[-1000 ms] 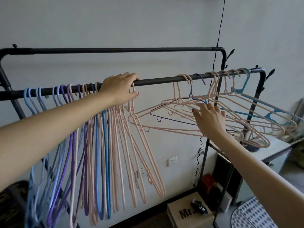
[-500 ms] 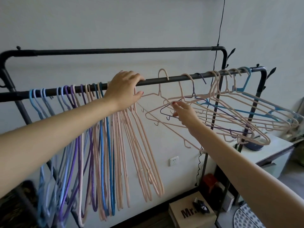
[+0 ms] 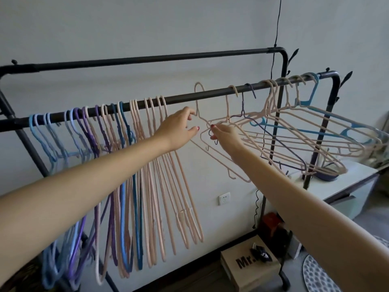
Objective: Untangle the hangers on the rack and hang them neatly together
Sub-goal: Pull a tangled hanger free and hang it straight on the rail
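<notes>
Now both hands meet just below the front rail of the black clothes rack. The left hand reaches from the left; its fingers are curled near the neck of a pink hanger, whose hook stands up above the rail and is not around it. Thumb and fingers stay a little apart, and I cannot tell if they really grip the wire. The right hand pinches with its fingertips the place where this hanger's shoulder crosses a dark purple hanger.

To the right, a tangled bunch of hangers, mostly pink with some blue ones, lies almost flat and spreads toward the right end of the rail, the hooks on the rail. To the left, the sorted hangers hang straight down close together: light blue, purple, dark blue, then pink.

Under the rack stands a cardboard box printed "Mr.", and a white wall socket is on the wall behind.
</notes>
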